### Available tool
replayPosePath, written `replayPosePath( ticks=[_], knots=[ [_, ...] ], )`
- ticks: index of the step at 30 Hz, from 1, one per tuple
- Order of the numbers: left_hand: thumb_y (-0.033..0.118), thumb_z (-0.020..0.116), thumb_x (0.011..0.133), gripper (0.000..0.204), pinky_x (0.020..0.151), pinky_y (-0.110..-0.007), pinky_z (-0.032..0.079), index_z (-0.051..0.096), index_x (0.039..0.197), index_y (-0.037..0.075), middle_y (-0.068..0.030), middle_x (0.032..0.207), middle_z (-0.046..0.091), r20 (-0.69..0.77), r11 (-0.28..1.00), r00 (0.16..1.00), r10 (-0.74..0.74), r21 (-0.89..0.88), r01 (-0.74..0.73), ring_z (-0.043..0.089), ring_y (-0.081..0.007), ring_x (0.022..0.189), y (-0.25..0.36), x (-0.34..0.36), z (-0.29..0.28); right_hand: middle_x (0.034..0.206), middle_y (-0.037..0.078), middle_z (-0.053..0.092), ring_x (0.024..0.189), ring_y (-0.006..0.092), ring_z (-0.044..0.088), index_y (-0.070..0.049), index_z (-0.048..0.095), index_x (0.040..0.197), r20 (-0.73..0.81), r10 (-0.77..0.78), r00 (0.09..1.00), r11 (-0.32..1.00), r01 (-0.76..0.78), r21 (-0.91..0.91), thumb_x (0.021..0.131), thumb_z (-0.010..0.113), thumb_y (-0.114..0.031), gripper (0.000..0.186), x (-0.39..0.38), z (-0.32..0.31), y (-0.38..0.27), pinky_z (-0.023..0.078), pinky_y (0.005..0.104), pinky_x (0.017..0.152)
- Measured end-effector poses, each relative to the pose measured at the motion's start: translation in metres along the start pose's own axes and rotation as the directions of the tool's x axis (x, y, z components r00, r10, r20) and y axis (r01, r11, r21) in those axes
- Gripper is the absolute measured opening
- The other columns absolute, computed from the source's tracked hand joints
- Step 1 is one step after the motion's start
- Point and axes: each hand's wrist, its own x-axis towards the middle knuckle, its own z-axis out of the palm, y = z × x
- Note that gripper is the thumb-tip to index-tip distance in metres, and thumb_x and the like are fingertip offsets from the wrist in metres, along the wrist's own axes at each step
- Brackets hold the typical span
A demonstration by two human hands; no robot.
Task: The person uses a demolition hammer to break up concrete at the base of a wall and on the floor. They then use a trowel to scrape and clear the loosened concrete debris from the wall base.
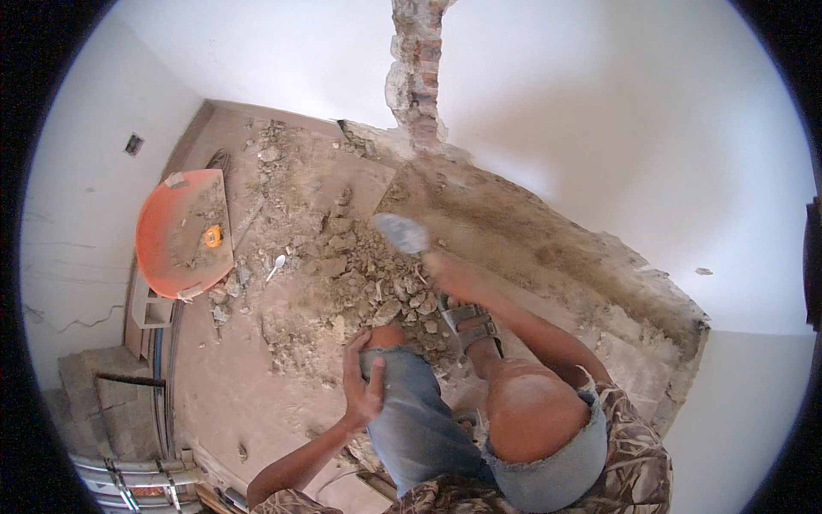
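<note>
My right hand [447,272] is closed round the handle of a trowel [402,233]. Its grey blade points away to the left, above the edge of the rubble, and hand and tool are a little smeared by motion. My left hand [364,384] lies on my left knee with its fingers stretched along the torn denim, holding nothing. A heap of broken rubble [355,261] spreads on the floor just beyond my knees. My sandalled foot [471,324] stands near my right hand, beside loose stones.
An orange basin [152,236] with dirt and an orange tape measure [212,236] sits left. A white spoon [276,267] lies on the debris. Grey blocks [81,403] and a metal ladder [137,484] are at lower left. The white wall [599,111] has a brick-exposing groove [419,73].
</note>
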Motion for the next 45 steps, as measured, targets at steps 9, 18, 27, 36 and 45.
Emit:
replayPosePath(
  ticks=[9, 18, 27, 36, 45],
  knots=[
    [0.031, 0.055, 0.095, 0.05, 0.113, -0.044, 0.029, 0.046, 0.133, 0.0, -0.0235, 0.14, 0.043, -0.078, 1.0, 0.997, -0.02, 0.001, 0.02, 0.039, -0.0384, 0.133, -0.003, -0.012, -0.014, 0.139, 0.022, 0.052, 0.127, 0.0369, 0.05, -0.008, 0.045, 0.144, -0.11, 0.457, 0.882, 0.88, -0.432, 0.197, 0.096, 0.047, -0.052, 0.065, -0.095, -0.059, 0.126, 0.038, 0.0444, 0.106],
    [0.03, 0.054, 0.095, 0.05, 0.112, -0.045, 0.029, 0.045, 0.133, -0.001, -0.0244, 0.14, 0.043, -0.132, 0.998, 0.991, -0.038, 0.052, 0.045, 0.039, -0.0392, 0.133, -0.004, -0.026, -0.026, 0.111, 0.024, 0.066, 0.096, 0.034, 0.066, -0.005, 0.056, 0.131, -0.163, 0.101, 0.981, 0.994, -0.108, -0.029, 0.095, 0.05, -0.043, 0.053, 0.073, -0.034, 0.067, 0.05, 0.043, 0.088],
    [0.03, 0.052, 0.094, 0.051, 0.113, -0.044, 0.028, 0.045, 0.133, -0.003, -0.0242, 0.137, 0.045, -0.203, 0.995, 0.975, -0.091, 0.026, 0.099, 0.042, -0.0374, 0.131, -0.017, -0.042, -0.037, 0.09, 0.019, 0.069, 0.071, 0.0284, 0.067, -0.009, 0.056, 0.13, -0.322, 0.064, 0.945, 0.993, -0.092, -0.073, 0.094, 0.054, -0.034, 0.044, 0.139, -0.07, 0.081, 0.054, 0.0447, 0.07],
    [0.03, 0.052, 0.095, 0.05, 0.113, -0.044, 0.027, 0.045, 0.133, -0.002, -0.0243, 0.139, 0.044, -0.19, 0.994, 0.977, -0.095, 0.029, 0.102, 0.041, -0.037, 0.132, -0.017, -0.041, -0.037, 0.093, 0.022, 0.068, 0.085, 0.0393, 0.066, -0.007, 0.063, 0.114, -0.177, -0.034, 0.984, 0.804, -0.078, -0.589, 0.086, 0.058, -0.022, 0.032, 0.131, -0.092, 0.061, 0.052, 0.0508, 0.073],
    [0.032, 0.052, 0.096, 0.051, 0.114, -0.045, 0.026, 0.044, 0.134, -0.002, -0.0254, 0.141, 0.042, -0.139, 0.996, 0.987, -0.085, 0.004, 0.087, 0.04, -0.0382, 0.133, -0.018, -0.03, -0.029, 0.094, 0.022, 0.068, 0.088, 0.0387, 0.067, -0.004, 0.054, 0.127, -0.286, 0.115, 0.951, 0.809, -0.257, -0.529, 0.087, 0.058, -0.029, 0.047, 0.118, -0.088, -0.004, 0.053, 0.0522, 0.075]
  ],
)
